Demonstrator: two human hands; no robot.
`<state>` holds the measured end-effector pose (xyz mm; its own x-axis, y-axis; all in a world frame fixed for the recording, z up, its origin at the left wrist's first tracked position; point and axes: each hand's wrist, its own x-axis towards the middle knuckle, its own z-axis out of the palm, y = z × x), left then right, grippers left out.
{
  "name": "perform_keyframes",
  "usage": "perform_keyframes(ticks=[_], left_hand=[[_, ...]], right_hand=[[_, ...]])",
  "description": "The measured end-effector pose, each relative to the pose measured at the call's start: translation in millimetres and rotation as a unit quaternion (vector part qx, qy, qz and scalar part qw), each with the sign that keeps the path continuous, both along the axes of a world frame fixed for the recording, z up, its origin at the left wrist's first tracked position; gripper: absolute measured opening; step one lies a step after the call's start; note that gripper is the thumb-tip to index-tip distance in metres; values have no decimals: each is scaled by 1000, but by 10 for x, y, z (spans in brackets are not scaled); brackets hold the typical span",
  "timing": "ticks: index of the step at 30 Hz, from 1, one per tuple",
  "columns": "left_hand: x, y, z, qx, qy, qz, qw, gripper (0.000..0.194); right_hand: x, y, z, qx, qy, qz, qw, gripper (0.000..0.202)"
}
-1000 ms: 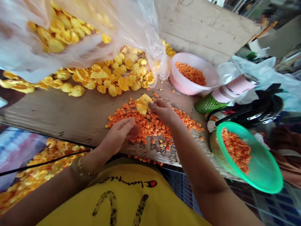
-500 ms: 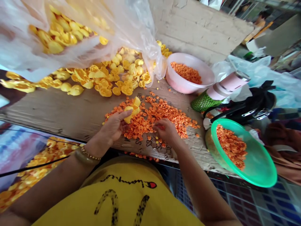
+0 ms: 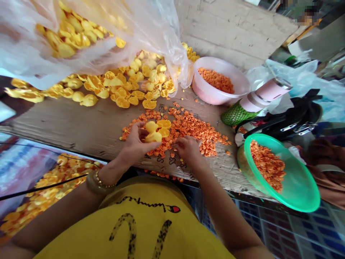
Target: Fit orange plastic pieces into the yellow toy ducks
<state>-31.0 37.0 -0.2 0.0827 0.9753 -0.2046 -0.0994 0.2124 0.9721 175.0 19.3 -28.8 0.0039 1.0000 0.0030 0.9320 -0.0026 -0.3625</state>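
Note:
My left hand (image 3: 135, 143) has its thumb and fingers around a yellow plastic toy duck shell (image 3: 153, 136). Hollow yellow halves (image 3: 164, 126) show just beyond that shell; whether they are joined to it I cannot tell. Close by on the right, my right hand (image 3: 188, 148) is closed in a pinch at the near edge of a spread of small orange plastic pieces (image 3: 195, 127). What sits between its fingertips is hidden. The orange pieces lie loose on the cardboard (image 3: 107, 122) under and around both hands.
More yellow shells (image 3: 122, 88) spill from a clear plastic bag (image 3: 161, 21) at back left. A pink bowl (image 3: 185, 84) and green basin (image 3: 299, 190) hold orange pieces. Right of the bowl lie a pink tumbler (image 3: 272, 90) and black bag (image 3: 299, 115). Yellow shells (image 3: 51, 187) fill the lower left.
My left hand has turned, and the yellow shell in it now faces differently, with its hollow halves showing. The right hand stays pinched in nearly the same spot. The view has shifted slightly.

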Motion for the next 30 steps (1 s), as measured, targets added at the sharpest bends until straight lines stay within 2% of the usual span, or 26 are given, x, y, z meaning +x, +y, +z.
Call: perform_keyframes(ticks=[5, 7, 9, 12, 14, 16, 19, 22, 25, 30], left_hand=[[23, -250, 1, -23, 37, -92, 995, 76], [17, -321, 0, -17, 52, -105, 993, 74], [22, -368, -9, 4, 74, -105, 992, 76], [65, -412, 0, 59, 127, -96, 986, 75], [114, -437, 36, 89, 144, -90, 981, 72], [168, -461, 84, 81, 111, -101, 985, 73], [214, -482, 133, -23, -14, -142, 990, 79], [173, -478, 128, -149, -129, -155, 968, 67], [55, -468, 87, -206, -201, -148, 946, 56], [-110, -463, 28, -224, -253, -141, 930, 52]], right_hand=[[-105, -5, -23, 16, -21, 39, 999, 12], [-96, -21, 30, 48, 50, 9, 998, 11], [-120, -50, 127, 106, 194, -59, 973, 10], [-270, -122, 307, 142, 408, -120, 894, 18], [-418, -169, 401, 109, 517, -141, 838, 18], [-553, -200, 445, 59, 617, -180, 764, 16], [-648, -231, 413, -41, 722, -245, 646, 19], [-583, -289, 305, -99, 772, -270, 568, 22], [-411, -399, 190, -118, 803, -272, 518, 27], [-190, -616, 129, -150, 807, -275, 501, 26]])
